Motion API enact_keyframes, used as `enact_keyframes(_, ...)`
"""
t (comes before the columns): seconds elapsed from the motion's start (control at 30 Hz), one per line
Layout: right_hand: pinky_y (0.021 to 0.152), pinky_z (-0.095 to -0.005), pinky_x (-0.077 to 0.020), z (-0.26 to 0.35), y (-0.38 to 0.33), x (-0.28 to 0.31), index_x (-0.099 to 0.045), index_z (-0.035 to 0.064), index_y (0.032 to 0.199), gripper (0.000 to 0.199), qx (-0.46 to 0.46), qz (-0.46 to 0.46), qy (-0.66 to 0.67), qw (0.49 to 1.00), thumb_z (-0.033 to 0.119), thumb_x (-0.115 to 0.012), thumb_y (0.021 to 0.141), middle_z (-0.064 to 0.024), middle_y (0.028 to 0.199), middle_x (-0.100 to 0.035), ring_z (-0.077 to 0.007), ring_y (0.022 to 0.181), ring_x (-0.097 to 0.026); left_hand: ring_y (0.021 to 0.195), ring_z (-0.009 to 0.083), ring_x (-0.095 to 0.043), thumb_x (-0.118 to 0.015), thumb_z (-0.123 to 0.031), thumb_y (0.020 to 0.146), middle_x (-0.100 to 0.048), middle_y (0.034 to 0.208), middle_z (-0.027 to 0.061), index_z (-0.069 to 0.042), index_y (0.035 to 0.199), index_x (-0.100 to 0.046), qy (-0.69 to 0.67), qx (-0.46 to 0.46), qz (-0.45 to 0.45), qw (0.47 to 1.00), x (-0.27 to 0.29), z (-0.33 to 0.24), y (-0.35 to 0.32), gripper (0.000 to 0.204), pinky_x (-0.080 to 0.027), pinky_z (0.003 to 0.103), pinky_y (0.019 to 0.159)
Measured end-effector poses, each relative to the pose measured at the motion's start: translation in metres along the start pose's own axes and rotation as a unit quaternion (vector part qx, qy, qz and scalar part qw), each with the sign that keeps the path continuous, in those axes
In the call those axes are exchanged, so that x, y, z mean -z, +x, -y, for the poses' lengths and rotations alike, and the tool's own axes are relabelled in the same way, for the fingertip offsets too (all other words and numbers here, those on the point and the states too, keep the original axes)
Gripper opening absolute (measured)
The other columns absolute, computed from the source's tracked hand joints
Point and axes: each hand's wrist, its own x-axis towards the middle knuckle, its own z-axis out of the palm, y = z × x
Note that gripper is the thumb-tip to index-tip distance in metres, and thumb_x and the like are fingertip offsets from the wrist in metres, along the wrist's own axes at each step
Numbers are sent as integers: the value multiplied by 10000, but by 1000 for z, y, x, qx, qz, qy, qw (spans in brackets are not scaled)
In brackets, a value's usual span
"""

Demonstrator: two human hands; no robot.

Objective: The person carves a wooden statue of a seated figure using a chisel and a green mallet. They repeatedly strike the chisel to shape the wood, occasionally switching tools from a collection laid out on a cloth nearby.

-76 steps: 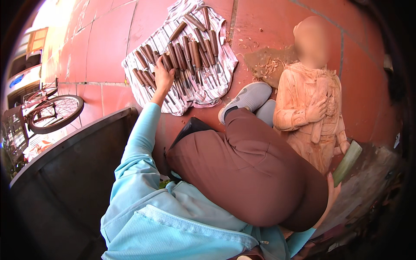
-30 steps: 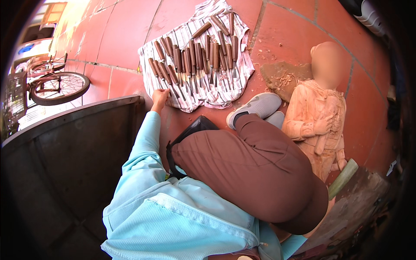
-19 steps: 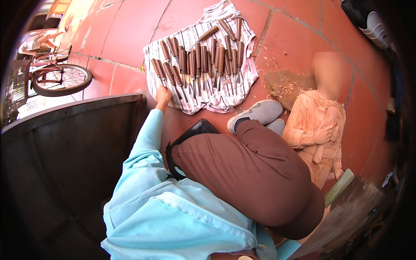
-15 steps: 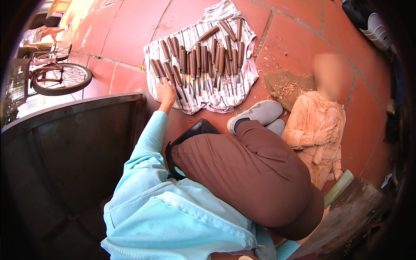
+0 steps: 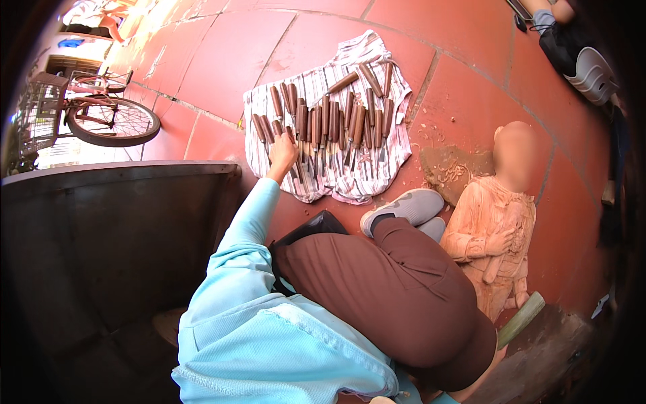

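Note:
My left hand (image 5: 283,156) reaches to the lower left part of a striped cloth (image 5: 257,101) spread on the floor. Its fingers are bent and closed round the lower end of a carving chisel (image 5: 289,132) with a brown wooden handle. Several more carving chisels (image 5: 316,126) lie side by side on the cloth, handles away from me and metal blades toward me. A few loose handles lie across its far right part. My right hand is out of sight. To my right lies a carved wooden figure (image 5: 494,236), its arm across its chest.
A wood block with shavings (image 5: 454,168) lies beside the figure. A dark panel (image 5: 121,249) stands at my left, a bicycle (image 5: 113,121) beyond it. A pale green stick (image 5: 521,320) leans near my knee. Another person's grey shoe (image 5: 592,75) shows at far right.
My left hand has shifted right along the row, from one chisel to a neighbouring one. The whole view has tilted, so the cloth and figure appear lower and further right.

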Motion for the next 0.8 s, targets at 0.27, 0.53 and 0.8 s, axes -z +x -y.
enact_keyframes(0.27, 725, -315, -475, -9, 16, 11, -459, -38, 1295, 528, 46, 18, 23, 999, 106, -675, 834, -111, 1094, -563, -192, 855, -529, 990, 410, -613, -538, -111, 836, -640, 1003, 266, 18, 997, -662, -81, 73, -18, 994, 3, -13, 54, 241, -482, 475, 857)
enact_keyframes(0.53, 512, -281, -431, -47, 29, 45, -458, -11, 1286, 544, 43, 9, 54, 998, 182, -698, 838, -90, 853, -586, -146, 614, -523, 879, 404, -644, -699, -216, 749, -658, 921, 259, 41, 857, -694, -93, 41, -30, 994, -30, 4, 92, 280, -509, 455, 794)
enact_keyframes(0.8, 558, -294, -458, -37, 28, 43, -527, -37, 1163, 415, 115, -6, -51, 992, 216, -668, 867, -75, 825, -586, -159, 651, -542, 999, 428, -609, -539, -98, 810, -638, 1030, 265, 33, 966, -665, -69, 59, 0, 996, -10, -12, 73, 239, -497, 467, 853)
